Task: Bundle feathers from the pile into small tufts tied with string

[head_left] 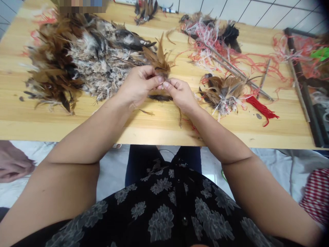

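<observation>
Head view shows your left hand (140, 85) and right hand (180, 92) meeting fingertip to fingertip just above the wooden table (164, 128), both pinched narrow on the base of a feather tuft (159, 59). Your left thumb and forefinger close on the quill ends from one side, and your right thumb and forefinger press in from the other. The tuft is small, rust-brown to tan. Its thin pointed plumes fan up and away from you, toward the far side of the table. Your fingers cover the quill ends, so you cannot tell whether anything binds them or whether your right hand also holds a thread.

Directly beneath your hands a dark feather (160, 98) lies flat on the wood. To your left spreads a big feather pile (77, 55), brown at its edges and grey-white in the middle. To your right lies a feather bundle (226, 91) with a red tassel (260, 109) just beside it. Beyond that a tangle of red and white string (208, 37) lies over thin sticks (231, 67). A black frame (305, 89) is cut off at the right edge. Another person's hand (12, 164) shows only partly at the lower left.
</observation>
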`<state>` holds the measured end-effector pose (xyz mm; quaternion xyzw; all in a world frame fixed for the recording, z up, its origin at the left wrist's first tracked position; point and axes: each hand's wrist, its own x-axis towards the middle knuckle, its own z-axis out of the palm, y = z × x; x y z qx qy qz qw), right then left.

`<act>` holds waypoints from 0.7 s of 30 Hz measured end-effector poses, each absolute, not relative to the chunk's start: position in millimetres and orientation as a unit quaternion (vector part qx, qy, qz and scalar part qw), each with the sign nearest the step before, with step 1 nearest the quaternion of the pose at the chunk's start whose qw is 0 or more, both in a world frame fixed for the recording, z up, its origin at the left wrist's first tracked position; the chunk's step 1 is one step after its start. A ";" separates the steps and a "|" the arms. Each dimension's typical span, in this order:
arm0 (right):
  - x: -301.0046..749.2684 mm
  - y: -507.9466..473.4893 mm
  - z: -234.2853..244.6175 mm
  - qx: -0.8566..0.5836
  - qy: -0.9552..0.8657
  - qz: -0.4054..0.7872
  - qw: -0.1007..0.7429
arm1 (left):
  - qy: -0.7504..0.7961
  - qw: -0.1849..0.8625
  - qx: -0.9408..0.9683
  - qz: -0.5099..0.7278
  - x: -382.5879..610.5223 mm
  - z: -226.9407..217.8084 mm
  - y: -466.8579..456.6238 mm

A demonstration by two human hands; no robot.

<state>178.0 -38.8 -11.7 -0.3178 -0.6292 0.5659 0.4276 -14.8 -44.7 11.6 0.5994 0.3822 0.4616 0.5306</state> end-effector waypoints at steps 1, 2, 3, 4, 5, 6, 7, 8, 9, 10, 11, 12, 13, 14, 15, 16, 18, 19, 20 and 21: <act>177.2 -39.0 -11.1 -0.317 -0.629 0.568 0.426 | 0.382 0.526 0.602 0.464 -14.3 9.8 -43.6; 176.5 -38.8 -11.0 -0.315 -0.628 0.570 0.426 | 0.379 0.520 0.604 0.469 -13.5 7.6 -42.5; 175.8 -38.4 -11.5 -0.315 -0.628 0.570 0.425 | 0.374 0.516 0.606 0.476 -12.7 5.3 -41.4; 175.3 -37.8 -12.5 -0.316 -0.629 0.569 0.425 | 0.367 0.513 0.608 0.482 -12.0 3.1 -40.4; 175.2 -36.9 -13.8 -0.319 -0.631 0.565 0.426 | 0.360 0.510 0.612 0.486 -11.9 1.6 -39.5; 175.5 -35.9 -15.4 -0.324 -0.634 0.556 0.429 | 0.354 0.505 0.619 0.487 -12.7 1.0 -38.6; 176.3 -34.8 -16.8 -0.328 -0.639 0.544 0.433 | 0.350 0.497 0.629 0.484 -14.8 1.6 -37.8; 177.6 -33.8 -18.0 -0.333 -0.644 0.529 0.440 | 0.351 0.485 0.641 0.481 -18.1 3.5 -37.0; 179.4 -32.7 -18.7 -0.338 -0.650 0.513 0.447 | 0.356 0.468 0.653 0.477 -22.7 6.7 -36.4; 181.5 -31.7 -19.0 -0.343 -0.654 0.498 0.454 | 0.366 0.447 0.666 0.471 -28.3 10.7 -35.9; 183.8 -30.9 -18.9 -0.350 -0.657 0.485 0.459 | 0.380 0.425 0.682 0.458 -34.6 15.2 -35.5; 186.1 -30.1 -18.4 -0.358 -0.658 0.476 0.461 | 0.395 0.403 0.701 0.436 -40.9 19.5 -35.1; 188.2 -29.4 -17.8 -0.369 -0.656 0.469 0.462 | 0.410 0.379 0.725 0.403 -46.8 23.1 -34.8; 190.0 -29.0 -17.2 -0.381 -0.652 0.465 0.461 | 0.423 0.354 0.751 0.362 -51.7 25.6 -34.4; 191.5 -28.7 -16.7 -0.392 -0.647 0.464 0.460 | 0.433 0.326 0.779 0.317 -55.2 26.8 -34.0; 192.6 -28.6 -16.4 -0.401 -0.642 0.464 0.461 | 0.440 0.299 0.801 0.274 -57.4 26.7 -33.7; 193.7 -28.9 -16.3 -0.408 -0.634 0.463 0.465 | 0.447 0.257 0.830 0.214 -57.7 23.7 -33.5; 193.9 -29.2 -16.4 -0.409 -0.633 0.462 0.468 | 0.447 0.245 0.838 0.195 -56.6 21.9 -33.8; 194.0 -29.6 -16.6 -0.408 -0.634 0.461 0.468 | 0.447 0.239 0.843 0.181 -55.0 20.7 -34.4; 194.0 -29.8 -16.8 -0.408 -0.635 0.459 0.468 | 0.445 0.237 0.847 0.168 -53.5 20.4 -35.3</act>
